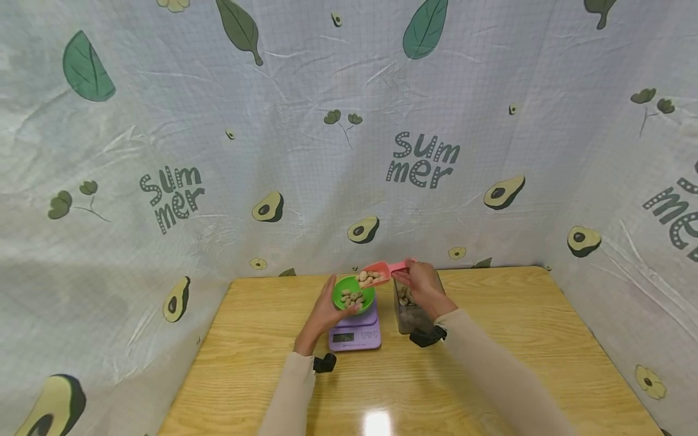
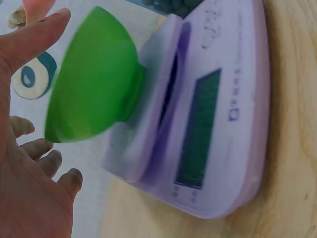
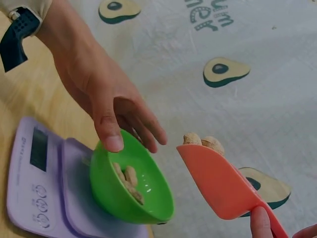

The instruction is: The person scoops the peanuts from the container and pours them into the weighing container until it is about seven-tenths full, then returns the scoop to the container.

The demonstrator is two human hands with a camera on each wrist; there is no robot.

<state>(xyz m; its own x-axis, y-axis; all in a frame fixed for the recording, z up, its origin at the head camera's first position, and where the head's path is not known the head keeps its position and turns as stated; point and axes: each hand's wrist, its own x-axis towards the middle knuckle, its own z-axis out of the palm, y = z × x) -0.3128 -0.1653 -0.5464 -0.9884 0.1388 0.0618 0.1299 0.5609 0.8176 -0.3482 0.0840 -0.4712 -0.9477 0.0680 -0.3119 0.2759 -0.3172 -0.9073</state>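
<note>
A green bowl with several unshelled peanuts in it stands on a purple kitchen scale. My left hand is around the bowl's left side, thumb at the near rim and fingers spread loosely on the far side; no firm grip shows. My right hand grips the handle of a coral-pink scoop, thumb on the handle. Peanuts lie in the scoop, whose lip is just above the bowl's right rim, tilted toward it.
A see-through box with peanuts stands right of the scale, partly hidden under my right hand and forearm. The wooden table reaches back to a printed sheet that hangs behind it and at both sides.
</note>
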